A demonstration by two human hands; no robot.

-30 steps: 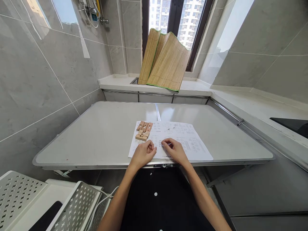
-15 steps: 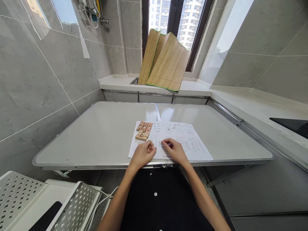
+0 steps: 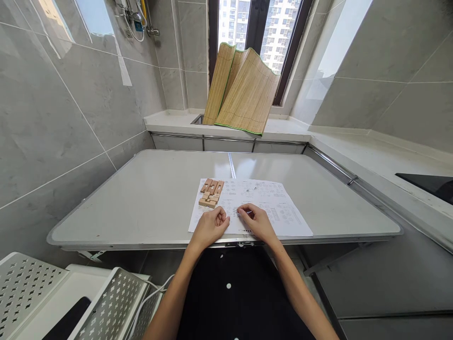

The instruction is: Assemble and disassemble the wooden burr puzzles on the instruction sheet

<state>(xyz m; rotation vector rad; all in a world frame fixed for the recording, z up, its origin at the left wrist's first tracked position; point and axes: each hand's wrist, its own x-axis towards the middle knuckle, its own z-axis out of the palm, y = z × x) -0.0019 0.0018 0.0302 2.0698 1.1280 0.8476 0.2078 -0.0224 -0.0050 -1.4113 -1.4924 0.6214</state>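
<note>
My left hand (image 3: 211,226) rests at the table's near edge on the lower left of a printed sheet (image 3: 255,200). Its fingers are loosely curled into a fist, and nothing shows in them. Opposite it, my right hand (image 3: 257,220) lies on the same paper, its fingers bent and thumb and forefinger close together, with nothing visible between them. A gap separates the two hands. Just beyond my left hand, several notched wooden puzzle pieces (image 3: 211,192) lie close together on the sheet's upper left; neither hand touches them. Small line diagrams cover the paper.
The sheet lies on a white folding table (image 3: 141,198) with a centre seam. Behind it, a bamboo mat (image 3: 247,89) leans against the window on a ledge (image 3: 170,123). A perforated white rack (image 3: 116,302) with a cable stands at lower left. Tiled walls flank the table.
</note>
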